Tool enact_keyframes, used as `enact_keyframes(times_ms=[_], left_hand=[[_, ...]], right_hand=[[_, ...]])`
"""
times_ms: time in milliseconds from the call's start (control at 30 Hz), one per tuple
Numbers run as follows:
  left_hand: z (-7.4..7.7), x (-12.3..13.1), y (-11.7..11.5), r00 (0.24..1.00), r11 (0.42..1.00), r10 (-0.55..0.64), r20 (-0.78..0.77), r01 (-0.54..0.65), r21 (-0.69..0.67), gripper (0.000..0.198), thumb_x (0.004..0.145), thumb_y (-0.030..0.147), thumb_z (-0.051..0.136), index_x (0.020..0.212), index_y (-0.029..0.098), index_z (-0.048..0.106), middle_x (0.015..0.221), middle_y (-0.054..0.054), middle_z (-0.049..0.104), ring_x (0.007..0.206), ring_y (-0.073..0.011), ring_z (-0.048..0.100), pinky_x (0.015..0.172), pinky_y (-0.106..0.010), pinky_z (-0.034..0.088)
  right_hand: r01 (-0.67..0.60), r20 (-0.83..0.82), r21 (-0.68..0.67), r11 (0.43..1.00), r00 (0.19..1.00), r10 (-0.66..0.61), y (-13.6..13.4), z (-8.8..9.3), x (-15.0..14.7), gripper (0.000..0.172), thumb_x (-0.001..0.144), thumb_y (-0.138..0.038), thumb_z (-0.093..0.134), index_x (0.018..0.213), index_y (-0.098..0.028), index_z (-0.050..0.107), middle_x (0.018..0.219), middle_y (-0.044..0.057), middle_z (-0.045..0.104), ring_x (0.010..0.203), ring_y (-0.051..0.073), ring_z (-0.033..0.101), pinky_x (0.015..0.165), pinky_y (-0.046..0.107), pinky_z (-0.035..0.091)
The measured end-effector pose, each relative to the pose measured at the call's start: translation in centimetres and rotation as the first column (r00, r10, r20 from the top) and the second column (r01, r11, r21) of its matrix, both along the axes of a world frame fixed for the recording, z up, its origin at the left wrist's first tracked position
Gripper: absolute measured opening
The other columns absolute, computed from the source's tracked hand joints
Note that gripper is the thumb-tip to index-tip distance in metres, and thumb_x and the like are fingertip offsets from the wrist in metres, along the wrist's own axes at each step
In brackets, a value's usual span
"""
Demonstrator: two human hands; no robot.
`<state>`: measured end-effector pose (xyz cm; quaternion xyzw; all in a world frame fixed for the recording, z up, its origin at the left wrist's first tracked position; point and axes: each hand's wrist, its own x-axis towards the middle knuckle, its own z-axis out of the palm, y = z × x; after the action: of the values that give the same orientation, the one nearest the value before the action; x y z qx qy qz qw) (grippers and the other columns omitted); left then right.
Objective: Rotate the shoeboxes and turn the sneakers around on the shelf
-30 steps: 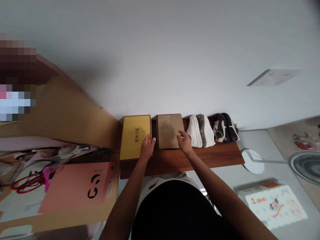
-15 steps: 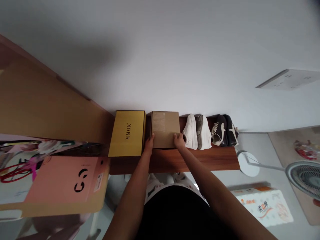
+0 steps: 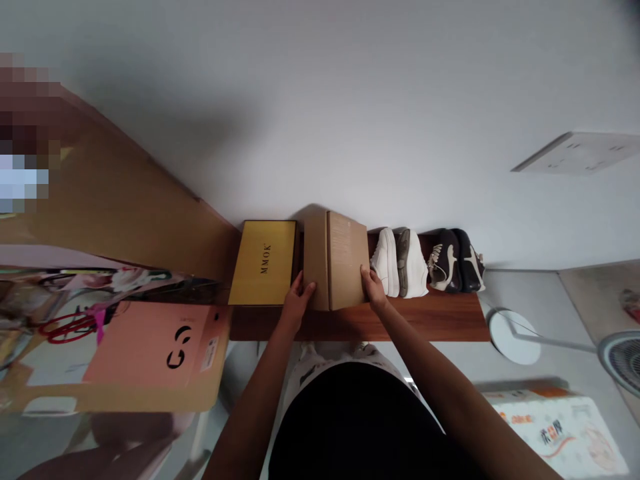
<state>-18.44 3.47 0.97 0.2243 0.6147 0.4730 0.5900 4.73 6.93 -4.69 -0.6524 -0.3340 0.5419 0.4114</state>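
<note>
Between my hands is a plain brown cardboard box (image 3: 347, 257), tilted so that its left side faces up along with its lid. My left hand (image 3: 299, 299) grips its lower left corner, thumb and fingers against the side. At the near right edge, my right hand (image 3: 373, 287) holds the lid side, fingers pressed on it. Just left lies a yellow box (image 3: 263, 263) lettered MMOK, flat on the wooden shelf (image 3: 400, 320). To the right of my right hand stands a pair of white shoes (image 3: 400, 263), then a pair of black shoes with cream trim (image 3: 457, 260).
A wall rises behind the shelf, with a white socket plate (image 3: 583, 152) at right. Left stands a tan panel (image 3: 125, 200) beside a table holding a pink box (image 3: 150, 343). At lower right are a fan (image 3: 623, 360) and a printed white pack (image 3: 560, 430).
The brown box has been tipped to the right, bringing its left side into view. My left hand has moved round onto that side. The camera view has shifted slightly.
</note>
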Motion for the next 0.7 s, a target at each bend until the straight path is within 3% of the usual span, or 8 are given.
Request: enact_keyframes(times_ms=[133,267,333,500,700], left_hand=[[2.3,0.0,-1.8,0.956,0.998,-0.042,0.289,0.052,-0.025,0.069,0.07,0.052,0.084,0.128,0.02,0.064,0.123,-0.01,0.072,0.12,-0.0274,0.064,0.105,-0.042,0.051],[3.1,0.5,-2.1,0.958,0.999,-0.022,0.287,0.03,-0.021,0.069,0.07,0.048,0.085,0.13,0.022,0.063,0.121,-0.009,0.073,0.115,-0.0259,0.067,0.1,-0.04,0.055],[2.9,0.7,-1.8,0.971,0.999,-0.028,0.236,0.031,-0.007,0.071,0.07,0.045,0.086,0.133,0.023,0.062,0.123,-0.009,0.072,0.117,-0.0257,0.066,0.102,-0.039,0.054],[1.3,0.9,-1.0,0.995,0.999,-0.031,0.096,0.028,0.04,0.075,0.071,0.044,0.086,0.139,0.023,0.059,0.127,-0.01,0.07,0.123,-0.0264,0.063,0.107,-0.04,0.05],[-0.3,0.9,-0.8,0.997,0.997,-0.073,0.014,0.072,0.029,0.077,0.072,0.042,0.085,0.141,0.023,0.058,0.127,-0.01,0.071,0.121,-0.0275,0.064,0.107,-0.042,0.05]], right_hand=[[-0.009,-0.076,0.017,1.0,0.997,0.01,-0.6,0.2,-1.7,0.082,0.078,-0.08,0.054,0.132,-0.019,0.063,0.134,0.009,0.067,0.129,0.028,0.057,0.11,0.039,0.045],[-0.05,-0.025,0.044,0.998,0.998,0.051,-0.9,0.9,-3.3,0.094,0.072,-0.084,0.058,0.142,-0.022,0.057,0.153,0.007,0.05,0.147,0.028,0.038,0.124,0.042,0.024],[-0.118,-0.08,0.055,0.991,0.989,0.122,-1.3,1.5,-4.0,0.093,0.072,-0.085,0.057,0.14,-0.022,0.06,0.152,0.006,0.051,0.148,0.028,0.036,0.125,0.043,0.022],[-0.243,-0.28,0.044,0.969,0.928,0.245,-3.2,3.7,-5.0,0.084,0.077,-0.076,0.064,0.144,-0.027,0.055,0.142,0.004,0.062,0.142,0.029,0.046,0.119,0.047,0.035],[-0.235,-0.307,0.031,0.972,0.923,0.233,-4.1,5.1,-5.4,0.096,0.071,-0.064,0.077,0.153,-0.027,0.043,0.137,0.005,0.065,0.131,0.03,0.056,0.113,0.046,0.044]])
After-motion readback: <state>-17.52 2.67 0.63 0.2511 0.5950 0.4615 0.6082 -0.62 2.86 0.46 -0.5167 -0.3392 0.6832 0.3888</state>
